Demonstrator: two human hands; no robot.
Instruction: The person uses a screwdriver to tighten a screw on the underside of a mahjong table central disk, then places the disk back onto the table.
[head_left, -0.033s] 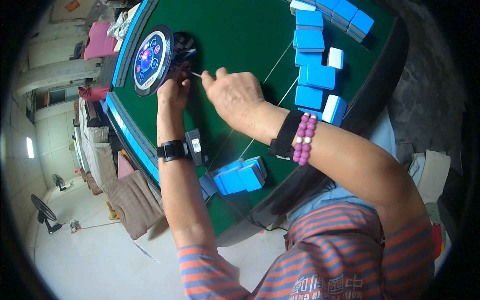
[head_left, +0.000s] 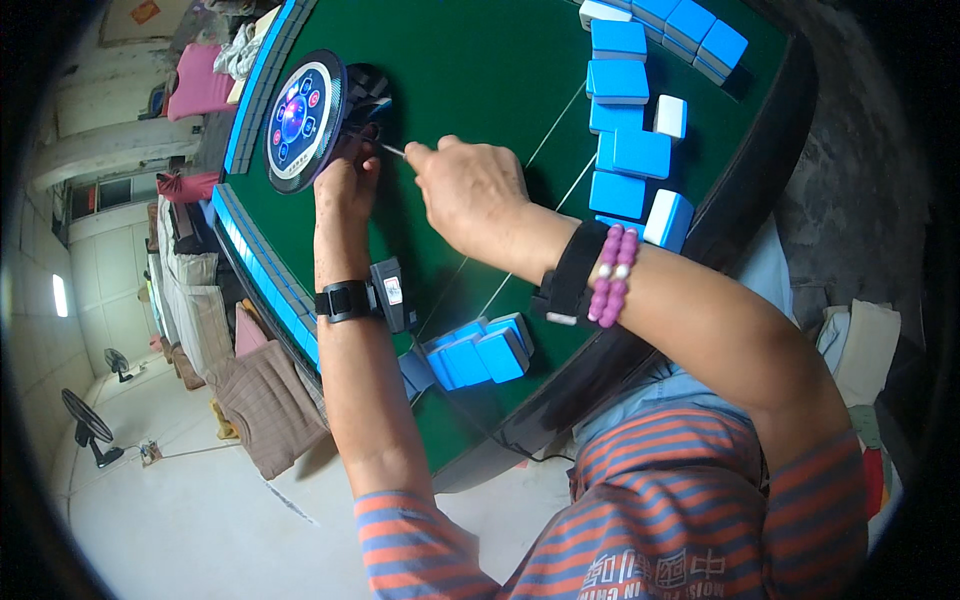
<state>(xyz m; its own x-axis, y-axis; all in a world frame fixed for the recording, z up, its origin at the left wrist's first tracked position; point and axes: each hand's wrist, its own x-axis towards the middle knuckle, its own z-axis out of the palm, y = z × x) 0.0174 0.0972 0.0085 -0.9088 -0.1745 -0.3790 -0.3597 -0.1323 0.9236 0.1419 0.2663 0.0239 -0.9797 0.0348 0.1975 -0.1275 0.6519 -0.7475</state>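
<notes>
My left hand (head_left: 345, 185) holds the tilted round control panel (head_left: 333, 100) of a mahjong table at its near edge and underside. The panel's lit face is turned to the left, and dark parts (head_left: 368, 95) show behind it. My right hand (head_left: 472, 195) is closed around a screwdriver (head_left: 391, 149); only its thin metal shaft shows, as the handle is hidden in my fist. The shaft points left at the panel's underside, beside my left fingers. Its tip is hard to make out there.
Green felt covers the mahjong table (head_left: 450, 70). Blue-backed mahjong tiles (head_left: 618, 195) lie at the right, more tiles (head_left: 480, 352) near the front edge, and rows of tiles (head_left: 265, 245) along the left edge. A grey box (head_left: 393, 295) with a cable is by my left wrist.
My right hand has rolled a little at the wrist, and its beaded bracelet has turned with it. My left hand and the control panel have stayed in place.
</notes>
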